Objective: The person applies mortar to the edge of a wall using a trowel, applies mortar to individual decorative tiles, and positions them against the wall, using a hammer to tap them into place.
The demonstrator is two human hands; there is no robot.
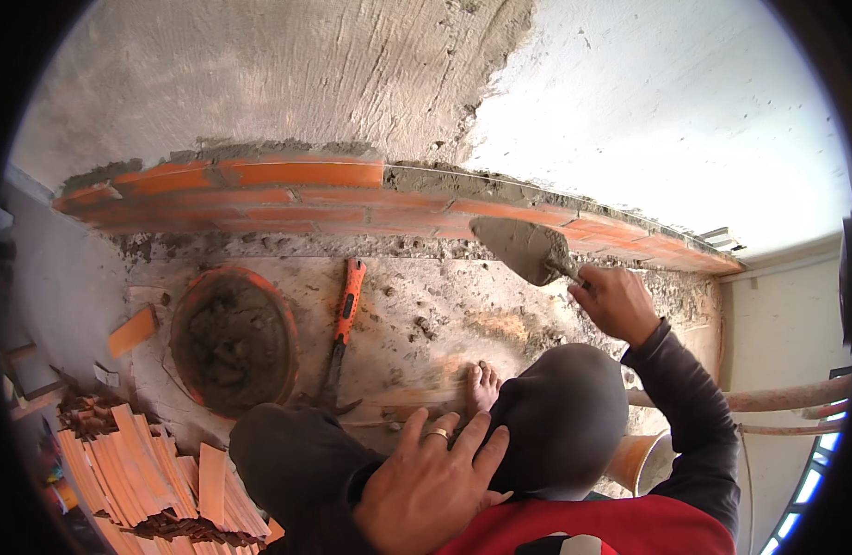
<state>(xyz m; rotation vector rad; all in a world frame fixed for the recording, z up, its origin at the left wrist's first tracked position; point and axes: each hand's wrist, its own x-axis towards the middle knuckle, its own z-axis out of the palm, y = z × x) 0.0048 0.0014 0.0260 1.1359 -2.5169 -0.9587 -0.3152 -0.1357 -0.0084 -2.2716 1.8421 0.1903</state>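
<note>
My right hand (pixel 615 303) is closed round the handle of a trowel (pixel 523 248), whose broad blade is coated in grey mortar. The blade is held in front of a low wall of orange bricks (pixel 306 174); whether it touches the wall I cannot tell. On the right part of the wall's top lies a bed of wet mortar (pixel 481 185), while an orange brick course shows along the left. My left hand (pixel 435 481), with a ring on one finger, rests with fingers spread by my bent knee (pixel 565 416) and holds nothing.
An orange-rimmed tub (pixel 232 342) of mortar stands on the left. Beside it lies a hammer (pixel 345 319) with an orange-and-black handle. Stacked orange bricks (pixel 139 462) fill the lower left. A taut string (pixel 528 185) runs along the wall top. Pipes (pixel 787 398) cross at the right.
</note>
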